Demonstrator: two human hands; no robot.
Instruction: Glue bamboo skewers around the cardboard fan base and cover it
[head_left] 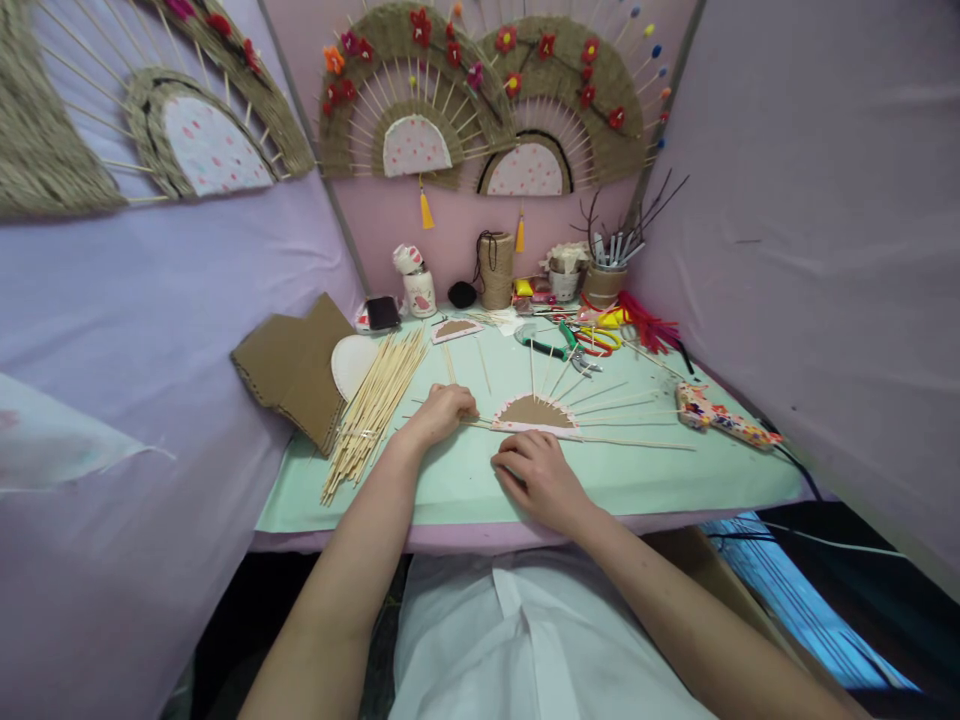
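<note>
A brown cardboard half-circle [535, 411] with a pale scalloped edge lies on the mint-green mat [645, 475], thin bamboo sticks [600, 395] fanning out from it. My left hand [441, 411] rests just left of it, fingers curled over a stick that points at the half-circle's left corner. My right hand [534, 478] lies below the half-circle with its fingers bent and pressed down on the mat near the base stick. What, if anything, its fingers hold is hidden.
A loose bundle of bamboo sticks [375, 405] lies at the left beside stacked cardboard [296, 365] and a white half-circle [352, 363]. Pliers and scissors [581, 345], twine spool [496, 270], cups, phone [382, 312] crowd the back. A patterned glue gun [720, 415] lies at the right. Finished fans hang on the walls.
</note>
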